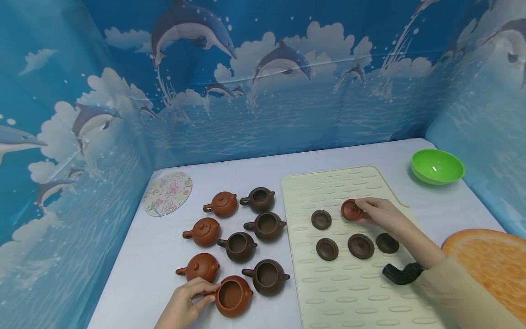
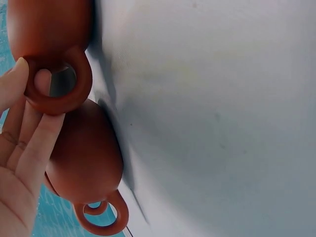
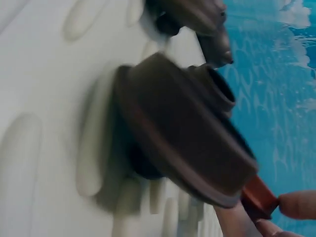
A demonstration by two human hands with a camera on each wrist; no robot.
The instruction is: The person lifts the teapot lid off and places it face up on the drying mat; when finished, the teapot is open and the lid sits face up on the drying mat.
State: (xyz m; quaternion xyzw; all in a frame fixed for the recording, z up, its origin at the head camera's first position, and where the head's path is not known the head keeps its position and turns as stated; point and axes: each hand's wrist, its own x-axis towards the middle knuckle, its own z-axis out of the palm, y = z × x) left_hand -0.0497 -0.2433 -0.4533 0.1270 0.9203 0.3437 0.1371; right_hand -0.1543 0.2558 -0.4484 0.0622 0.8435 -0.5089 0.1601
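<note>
My left hand (image 1: 186, 299) grips the handle of a lidless reddish-brown teapot (image 1: 234, 297) at the front of the table. In the left wrist view thumb and fingers close round its ring handle (image 2: 85, 79). Just behind stands a reddish teapot with its lid on (image 1: 204, 267). Over the cream mat my right hand (image 1: 380, 211) pinches a reddish teapot lid (image 1: 350, 210) by its edge, hollow side up. Several dark brown lids lie upturned nearby, among them one left of the hand (image 1: 321, 220) and a larger one (image 1: 361, 246), seen close in the right wrist view.
Two more lidded reddish teapots (image 1: 222, 204) and several lidless dark teapots (image 1: 267, 226) stand left of the mat (image 1: 345, 313). A green bowl (image 1: 437, 167) sits back right, an orange round mat (image 1: 489, 256) at right, a floral disc (image 1: 168, 194) back left. A black curved object (image 1: 400, 275) is beside the right forearm.
</note>
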